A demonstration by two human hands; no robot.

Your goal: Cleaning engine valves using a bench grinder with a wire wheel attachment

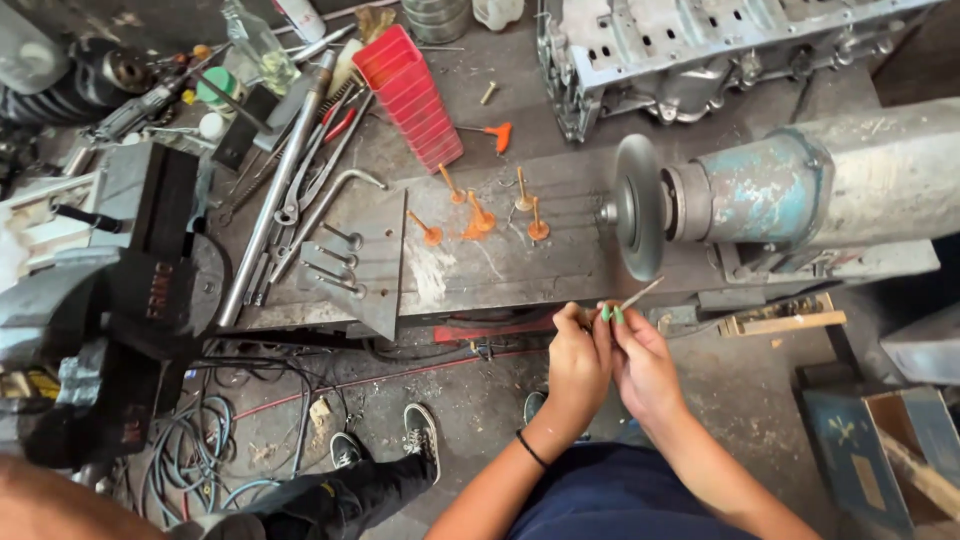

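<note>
We pinch a thin valve stem [640, 293] between both hands, left hand [578, 362] and right hand [643, 362]; its long axis slants up-right from our grip toward the grinding wheel [637, 208]

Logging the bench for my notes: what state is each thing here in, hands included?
Left hand: closed on the thin metal rod.
Right hand: pinching the same rod.
Thin metal rod: held, tip angled up toward the grinding wheel.
Grinding wheel: clear of the rod; spinning or not, cannot tell.
Orange-headed valves: some standing heads down, stems up, on the bench.
Red tray: lying tilted on the bench.
</note>
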